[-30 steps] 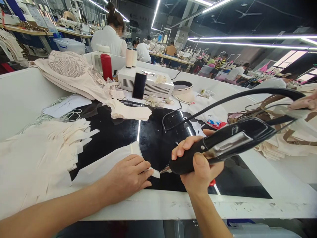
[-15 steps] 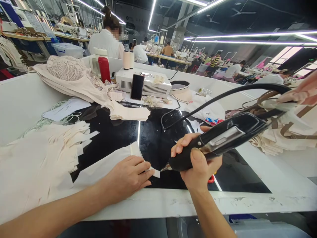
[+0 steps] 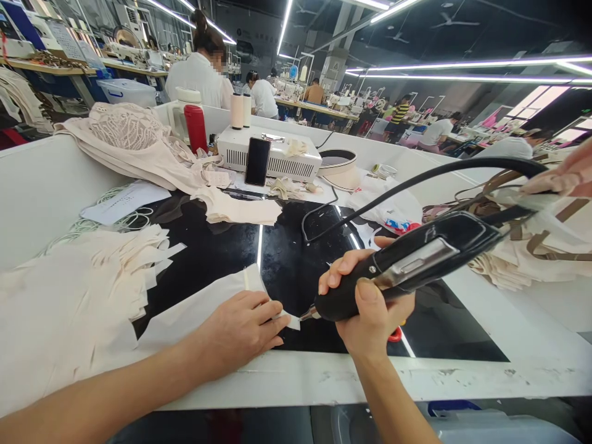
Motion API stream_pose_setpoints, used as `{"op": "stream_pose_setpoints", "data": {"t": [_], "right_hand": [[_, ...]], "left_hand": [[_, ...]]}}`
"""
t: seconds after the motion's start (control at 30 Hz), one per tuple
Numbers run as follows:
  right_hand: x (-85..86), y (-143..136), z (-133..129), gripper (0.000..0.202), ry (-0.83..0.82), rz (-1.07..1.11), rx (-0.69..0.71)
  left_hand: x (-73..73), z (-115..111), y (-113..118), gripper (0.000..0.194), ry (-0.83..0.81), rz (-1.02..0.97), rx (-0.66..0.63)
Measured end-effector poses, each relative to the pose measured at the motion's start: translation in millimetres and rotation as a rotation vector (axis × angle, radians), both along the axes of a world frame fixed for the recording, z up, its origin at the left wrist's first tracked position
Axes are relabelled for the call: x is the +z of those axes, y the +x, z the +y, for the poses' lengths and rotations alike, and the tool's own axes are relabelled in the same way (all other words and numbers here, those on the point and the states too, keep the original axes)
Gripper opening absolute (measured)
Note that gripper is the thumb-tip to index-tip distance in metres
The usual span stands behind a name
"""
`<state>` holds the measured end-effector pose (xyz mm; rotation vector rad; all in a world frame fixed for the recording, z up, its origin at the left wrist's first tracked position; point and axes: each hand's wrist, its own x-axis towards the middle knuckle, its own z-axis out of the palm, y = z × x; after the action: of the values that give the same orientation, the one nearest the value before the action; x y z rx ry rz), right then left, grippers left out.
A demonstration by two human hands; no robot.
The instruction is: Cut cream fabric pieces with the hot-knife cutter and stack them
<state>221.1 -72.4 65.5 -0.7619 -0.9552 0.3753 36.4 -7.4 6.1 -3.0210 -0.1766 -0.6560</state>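
Observation:
My left hand lies palm down on a pale cream cloth piece, its fingers extended over the right end. A narrow tip of the cloth shows past my fingertips. My right hand is wrapped round a black corded power tool, tilted with its back end up to the right. The tool's pointed metal tip is at the cloth's right end; whether it touches, I cannot tell. Under the cloth is a glossy black board. A red ring-shaped part shows partly behind my right wrist.
A heap of cream cloth pieces lies left. Behind stand a white vented box, a phone and a red bottle. Another person's hand is at the right edge, near brown straps and the tool's cable.
My hands, the cloth and the tool hardly differ. The view has shifted very slightly, and a person in white in the background has changed posture.

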Motion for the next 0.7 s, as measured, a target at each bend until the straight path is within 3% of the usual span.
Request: {"op": "stream_pose_setpoints", "data": {"t": [0.7], "right_hand": [[1.9, -1.4, -6.2, 0.038, -0.008, -0.011, -0.037]], "left_hand": [[-0.9, 1.8, -0.3, 0.021, -0.014, 0.001, -0.015]]}}
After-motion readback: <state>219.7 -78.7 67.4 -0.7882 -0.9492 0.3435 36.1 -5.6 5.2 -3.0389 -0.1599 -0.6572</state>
